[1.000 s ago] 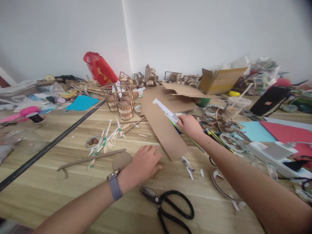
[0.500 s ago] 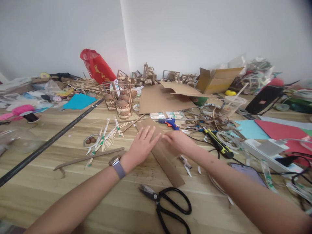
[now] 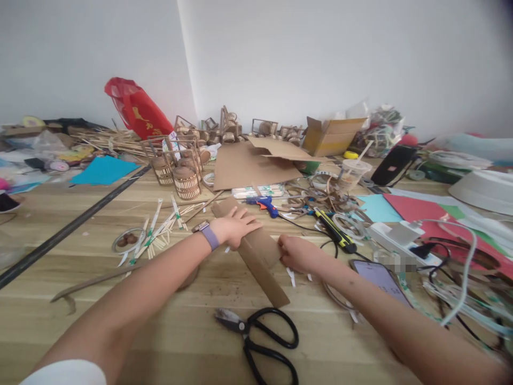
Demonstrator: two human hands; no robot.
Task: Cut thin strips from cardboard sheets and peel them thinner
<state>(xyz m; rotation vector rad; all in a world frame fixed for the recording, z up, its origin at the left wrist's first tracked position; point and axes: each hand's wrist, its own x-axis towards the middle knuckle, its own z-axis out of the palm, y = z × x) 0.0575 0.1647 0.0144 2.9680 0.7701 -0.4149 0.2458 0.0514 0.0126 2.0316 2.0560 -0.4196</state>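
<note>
Brn cardboard pc (image 3: pixel 261 273) w/ rt-side flap (image 3: pixel 267 248) lies diag. on wood tbl (image 3: pixel 180 331)

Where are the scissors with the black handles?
In the head view, the scissors lie on the table at bottom centre, nearer the camera than the cardboard strip, with the left arm to their left.

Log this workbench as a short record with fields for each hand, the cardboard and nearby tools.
Left hand: spread over the brown cardboard
Right hand: fingers curled at the cardboard's right edge; grip unclear
Cardboard: lies slanting on the table
Nearer the camera: black-handled scissors
Beyond the cardboard: blue-and-orange glue gun
Right side: yellow-and-black cutter, phone
</note>
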